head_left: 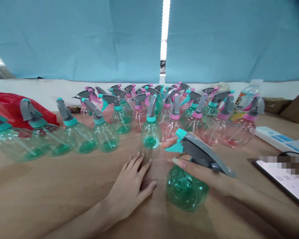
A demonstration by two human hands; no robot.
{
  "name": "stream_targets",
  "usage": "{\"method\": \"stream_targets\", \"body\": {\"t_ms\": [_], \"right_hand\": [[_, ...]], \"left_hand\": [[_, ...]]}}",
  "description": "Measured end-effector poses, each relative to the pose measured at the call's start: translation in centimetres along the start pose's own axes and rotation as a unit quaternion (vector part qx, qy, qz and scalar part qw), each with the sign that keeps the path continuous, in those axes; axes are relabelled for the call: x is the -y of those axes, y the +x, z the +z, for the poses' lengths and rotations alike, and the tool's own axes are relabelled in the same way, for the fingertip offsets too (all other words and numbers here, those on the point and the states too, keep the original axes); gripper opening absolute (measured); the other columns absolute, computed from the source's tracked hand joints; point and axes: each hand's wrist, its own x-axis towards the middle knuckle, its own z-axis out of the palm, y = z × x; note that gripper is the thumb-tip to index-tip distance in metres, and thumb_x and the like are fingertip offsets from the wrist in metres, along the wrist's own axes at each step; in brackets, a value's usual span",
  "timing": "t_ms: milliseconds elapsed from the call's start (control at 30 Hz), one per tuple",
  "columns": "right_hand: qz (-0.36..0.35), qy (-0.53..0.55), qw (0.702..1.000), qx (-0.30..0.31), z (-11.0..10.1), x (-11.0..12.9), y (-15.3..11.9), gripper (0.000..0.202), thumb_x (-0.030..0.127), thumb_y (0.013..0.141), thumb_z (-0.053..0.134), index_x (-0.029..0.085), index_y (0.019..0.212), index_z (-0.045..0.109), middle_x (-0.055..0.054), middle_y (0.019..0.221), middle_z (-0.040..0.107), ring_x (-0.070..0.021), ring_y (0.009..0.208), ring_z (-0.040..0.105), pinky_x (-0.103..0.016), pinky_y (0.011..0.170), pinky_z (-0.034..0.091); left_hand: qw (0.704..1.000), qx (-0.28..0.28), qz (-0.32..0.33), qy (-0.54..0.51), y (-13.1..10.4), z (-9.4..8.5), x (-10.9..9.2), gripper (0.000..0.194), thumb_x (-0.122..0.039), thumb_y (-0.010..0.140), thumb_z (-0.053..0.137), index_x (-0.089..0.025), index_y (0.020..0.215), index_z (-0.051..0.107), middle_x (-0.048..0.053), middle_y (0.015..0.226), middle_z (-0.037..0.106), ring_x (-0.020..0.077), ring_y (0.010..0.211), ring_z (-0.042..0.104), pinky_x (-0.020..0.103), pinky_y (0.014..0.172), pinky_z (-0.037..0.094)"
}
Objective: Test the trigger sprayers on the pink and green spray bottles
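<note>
My right hand grips a green spray bottle around its neck, below the grey and turquoise trigger head. The bottle leans, its rounded base towards me, over the table's front part; whether it touches the wood I cannot tell. Flat on the tabletop lies my left hand, fingers spread, holding nothing. Just beyond its fingertips stands another green spray bottle with a turquoise collar. Several more green bottles, one of them here, line up to the left. Pink spray bottles stand to the right, behind my right hand.
More green and pink sprayers crowd the back near the white wall. A red plastic bag is at the far left. On the right are a large clear bottle, a white and blue box and a phone. Blue cloth hangs behind.
</note>
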Motion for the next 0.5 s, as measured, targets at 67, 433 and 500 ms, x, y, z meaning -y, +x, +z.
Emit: {"method": "stream_targets", "body": {"t_ms": [67, 433, 500], "right_hand": [[-0.002, -0.002, 1.000, -0.003, 0.03, 0.09, 0.03, 0.028, 0.026, 0.082, 0.062, 0.027, 0.109, 0.057, 0.003, 0.069, 0.062, -0.0185, 0.077, 0.068, -0.032, 0.070, 0.057], [0.007, -0.028, 0.999, -0.017, 0.03, 0.65, 0.04, 0.027, 0.025, 0.080, 0.062, 0.029, 0.106, 0.058, 0.004, 0.065, 0.058, -0.0171, 0.067, 0.064, -0.029, 0.060, 0.055], [0.008, -0.037, 0.999, -0.018, 0.06, 0.59, 0.05, 0.026, 0.026, 0.080, 0.062, 0.029, 0.106, 0.058, 0.004, 0.066, 0.058, -0.0161, 0.065, 0.063, -0.028, 0.058, 0.054]], "left_hand": [[1.000, 0.000, -0.001, 0.001, 0.01, 0.01, -0.02, 0.058, -0.050, 0.093, 0.046, -0.013, 0.138, 0.045, 0.017, 0.146, 0.038, 0.0340, 0.135, 0.032, 0.054, 0.106, 0.032], [1.000, 0.007, -0.002, 0.007, -0.03, -0.18, -0.15, 0.057, -0.049, 0.093, 0.045, -0.014, 0.138, 0.044, 0.017, 0.146, 0.039, 0.0334, 0.136, 0.031, 0.053, 0.106, 0.032], [1.000, 0.010, -0.002, 0.008, -0.01, -0.24, -0.17, 0.057, -0.050, 0.094, 0.044, -0.014, 0.139, 0.044, 0.017, 0.146, 0.038, 0.0332, 0.136, 0.030, 0.053, 0.106, 0.032]]}}
